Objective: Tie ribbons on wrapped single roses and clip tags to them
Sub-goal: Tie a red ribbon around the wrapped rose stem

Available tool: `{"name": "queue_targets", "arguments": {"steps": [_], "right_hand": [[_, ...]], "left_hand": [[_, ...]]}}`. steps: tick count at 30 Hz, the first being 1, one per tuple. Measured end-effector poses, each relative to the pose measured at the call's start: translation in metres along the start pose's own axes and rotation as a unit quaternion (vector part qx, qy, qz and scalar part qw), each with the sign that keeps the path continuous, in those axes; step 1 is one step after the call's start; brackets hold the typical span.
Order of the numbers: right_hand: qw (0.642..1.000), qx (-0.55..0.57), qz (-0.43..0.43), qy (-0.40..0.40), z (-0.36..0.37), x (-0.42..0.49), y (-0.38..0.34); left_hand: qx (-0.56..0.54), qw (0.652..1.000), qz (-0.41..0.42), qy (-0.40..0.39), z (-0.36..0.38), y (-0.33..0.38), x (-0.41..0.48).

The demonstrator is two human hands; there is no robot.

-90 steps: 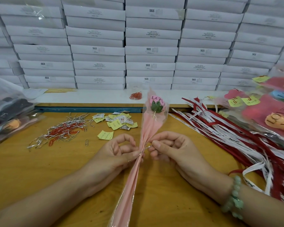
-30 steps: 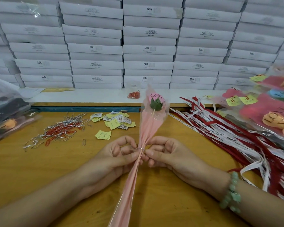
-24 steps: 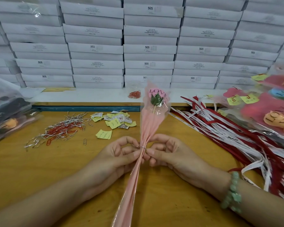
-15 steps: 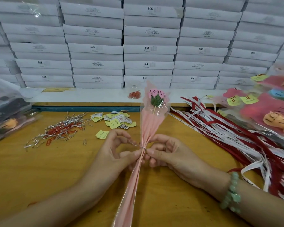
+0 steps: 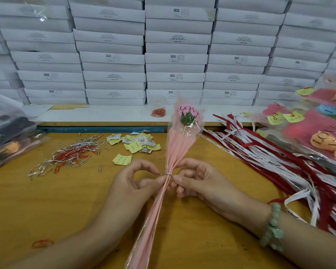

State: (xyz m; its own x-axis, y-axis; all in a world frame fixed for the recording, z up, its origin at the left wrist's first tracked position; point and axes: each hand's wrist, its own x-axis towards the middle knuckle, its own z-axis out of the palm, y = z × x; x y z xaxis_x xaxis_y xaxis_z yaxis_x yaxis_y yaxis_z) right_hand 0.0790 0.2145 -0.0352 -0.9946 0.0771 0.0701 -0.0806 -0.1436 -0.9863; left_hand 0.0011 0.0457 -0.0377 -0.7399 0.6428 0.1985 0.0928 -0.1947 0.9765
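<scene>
- Wrapped rose (image 5: 183,140) held tilted over the table (image 5: 47,200), bloom end away from the body, pink sleeve tail running down off the bottom edge.
- Pink "LOVE" heart and green leaves showing through the clear top of the wrap.
- Thin silver tie (image 5: 168,174) wound round the pinched neck of the wrap, one free end poking left.
- Left hand (image 5: 132,189) curled, thumb and forefinger nipped together on the tie's free end just left of the neck; other fingers loosely bent.
- Right hand (image 5: 200,185) closed on the wrap at the neck from the right, thumb and forefinger pressed to it; whether also gripping the tie cannot be told.
- Green bead bracelet (image 5: 273,228) on the right wrist.
- Ribbons (image 5: 279,164), red and white, heaped on the table to the right, well clear of the rose.
- Yellow tags (image 5: 134,144) scattered beyond the left hand, one lying alone nearer it.
- Pile of silver ties and red clips (image 5: 70,156) further left; a single clip near the left forearm.
- Bagged goods at both table edges.
- Small bag of red clips (image 5: 159,112) on the white ledge behind.
- White boxes (image 5: 175,59) stacked across the whole back.
</scene>
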Motion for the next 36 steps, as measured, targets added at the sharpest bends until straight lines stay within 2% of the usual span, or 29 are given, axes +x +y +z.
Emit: {"name": "queue_targets", "arguments": {"steps": [7, 12, 16, 23, 29, 36], "right_hand": [[1.0, -0.001, -0.005, -0.003, -0.0009, 0.0004, 0.0012], [1.0, -0.004, -0.004, -0.001, -0.0008, 0.0009, 0.0018], [1.0, -0.008, -0.002, -0.001, -0.0012, 0.0008, 0.0017], [1.0, 0.004, -0.009, 0.0, -0.0006, 0.0015, 0.0027], [1.0, 0.001, -0.01, 0.005, -0.0004, 0.0013, 0.0028], [1.0, -0.015, -0.02, 0.011, -0.0011, 0.0018, 0.0041]], "left_hand": [[0.024, 0.999, -0.009, -0.021, -0.0026, -0.005, -0.0011], [0.002, 0.998, 0.039, 0.046, -0.0007, -0.0024, 0.0011], [0.028, 0.998, 0.052, 0.031, 0.0018, 0.0016, -0.0007], [0.001, 0.999, -0.007, 0.034, 0.0006, -0.0019, -0.0005], [-0.013, 0.999, -0.018, 0.04, 0.0036, -0.0007, -0.0014], [0.083, 0.996, -0.026, 0.002, 0.0007, -0.0067, -0.0007]]}}
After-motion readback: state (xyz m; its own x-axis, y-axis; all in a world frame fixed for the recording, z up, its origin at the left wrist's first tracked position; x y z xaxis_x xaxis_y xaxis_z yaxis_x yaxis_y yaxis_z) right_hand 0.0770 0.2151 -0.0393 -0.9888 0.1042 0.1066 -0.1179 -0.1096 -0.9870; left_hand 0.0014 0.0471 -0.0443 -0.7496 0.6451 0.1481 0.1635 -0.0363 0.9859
